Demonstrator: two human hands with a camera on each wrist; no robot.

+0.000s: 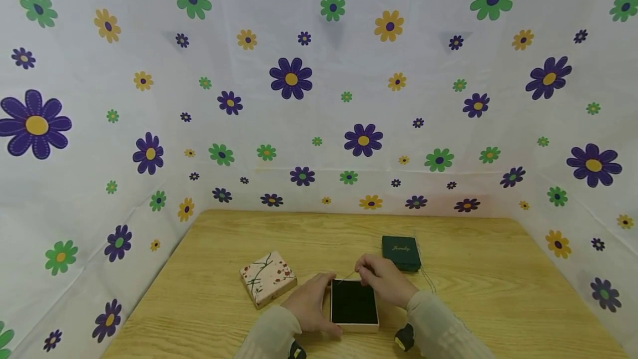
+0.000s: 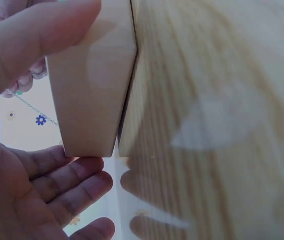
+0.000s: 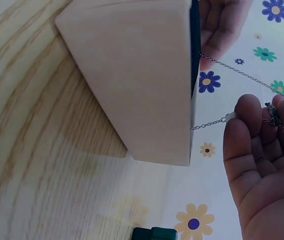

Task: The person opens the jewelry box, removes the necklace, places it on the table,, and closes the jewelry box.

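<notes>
Chain (image 3: 242,73) slants left and down from right hand (image 1: 386,280) pinching it, to far edge of box (image 1: 356,328) on tabletop (image 1: 199,298); I see left hand (image 1: 313,302) gripping box's left side.

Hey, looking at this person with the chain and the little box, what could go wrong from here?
The thin chain pinched in the right hand might slip and tangle. If the left hand loosens on the open box, a tug could shift it. The right sleeve might snag the fine strands beside the green box.
</notes>
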